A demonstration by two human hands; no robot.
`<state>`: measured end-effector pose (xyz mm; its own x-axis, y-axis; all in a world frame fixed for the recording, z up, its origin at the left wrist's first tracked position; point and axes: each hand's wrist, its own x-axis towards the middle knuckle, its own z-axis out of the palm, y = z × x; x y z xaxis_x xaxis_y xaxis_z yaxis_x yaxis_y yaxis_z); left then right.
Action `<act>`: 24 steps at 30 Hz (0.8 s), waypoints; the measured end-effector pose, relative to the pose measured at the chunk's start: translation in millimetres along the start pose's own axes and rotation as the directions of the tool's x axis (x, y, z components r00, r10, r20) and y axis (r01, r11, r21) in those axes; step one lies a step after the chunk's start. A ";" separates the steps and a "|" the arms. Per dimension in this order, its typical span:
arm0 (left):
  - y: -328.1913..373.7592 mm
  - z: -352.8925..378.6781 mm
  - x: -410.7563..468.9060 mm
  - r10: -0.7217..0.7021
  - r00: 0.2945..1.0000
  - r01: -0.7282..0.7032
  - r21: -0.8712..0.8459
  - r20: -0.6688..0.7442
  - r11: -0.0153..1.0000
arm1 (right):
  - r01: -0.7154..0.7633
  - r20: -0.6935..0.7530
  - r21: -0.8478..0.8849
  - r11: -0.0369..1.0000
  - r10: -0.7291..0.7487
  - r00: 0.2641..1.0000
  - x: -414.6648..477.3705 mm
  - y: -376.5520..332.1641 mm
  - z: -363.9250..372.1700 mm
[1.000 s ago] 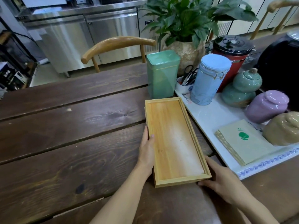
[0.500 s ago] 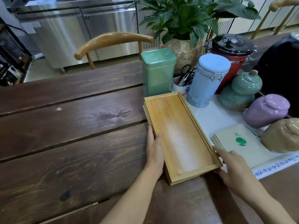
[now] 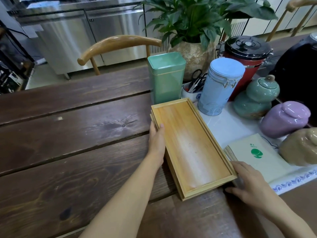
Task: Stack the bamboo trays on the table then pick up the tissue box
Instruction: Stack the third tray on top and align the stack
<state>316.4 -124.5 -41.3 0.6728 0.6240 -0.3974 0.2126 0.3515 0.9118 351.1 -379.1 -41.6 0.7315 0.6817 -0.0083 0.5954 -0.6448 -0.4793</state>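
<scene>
The left hand (image 3: 157, 140) presses flat against the long left edge of the bamboo trays (image 3: 192, 148), thumb over the rim; the right hand (image 3: 248, 182) cups the near right corner. Squaring the stack wants even inward pressure from both sides. It rests on the dark plank table (image 3: 68, 143), jars crowding behind. No tissue box is visible.

Bamboo trays (image 3: 192, 148) have slid rightward, turning slightly.

It looked like a café: steel under-counter fridges (image 3: 89, 36) stood behind a plank table (image 3: 68, 152) crowded with tea canisters (image 3: 219, 86).
</scene>
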 end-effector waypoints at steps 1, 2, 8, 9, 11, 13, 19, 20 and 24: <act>2.6 2.1 4.9 0.000 1.000 0.000 0.000 0.000 1.000 | -0.001 0.002 0.008 1.000 0.001 1.000 0.2 0.3 0.8; 3.1 4.4 7.4 0.001 1.000 -0.001 0.000 -0.004 1.000 | -0.005 0.009 0.027 1.000 0.005 1.000 0.5 0.6 1.1; -5.8 8.0 9.4 0.010 1.000 -0.010 -0.002 -0.022 1.000 | -0.204 0.294 0.521 0.829 0.050 0.954 16.6 6.3 -25.5; -6.4 8.0 9.1 0.015 1.000 -0.015 0.000 -0.024 1.000 | -0.231 0.297 0.606 0.761 0.052 0.953 28.1 7.4 -28.9; -7.9 8.1 9.2 0.018 0.999 -0.019 -0.024 -0.026 1.000 | -0.258 0.282 0.693 0.673 0.076 0.957 58.2 6.2 -28.0; -9.4 8.4 9.7 0.015 1.000 -0.016 -0.053 -0.020 0.998 | -0.290 0.293 0.720 0.631 0.102 0.951 89.6 -3.7 -22.7; -8.8 5.7 11.3 0.017 1.000 -0.018 -0.093 -0.015 0.995 | -0.305 0.309 0.798 0.520 0.082 0.947 145.8 -24.5 -8.7; -9.4 5.3 11.8 0.015 1.000 -0.016 -0.094 -0.016 0.995 | -0.311 0.320 0.800 0.514 0.073 0.944 148.9 -24.2 -6.8; -9.2 5.8 11.1 0.017 1.000 -0.018 -0.100 -0.016 0.995 | -0.312 0.324 0.797 0.518 0.070 0.944 152.7 -24.9 -4.6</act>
<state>326.0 -124.8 -53.5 0.6649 0.6409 -0.3837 0.1280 0.4083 0.9038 449.5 -260.5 -26.9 0.6244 0.7101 -0.3254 -0.1844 -0.2707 -0.9448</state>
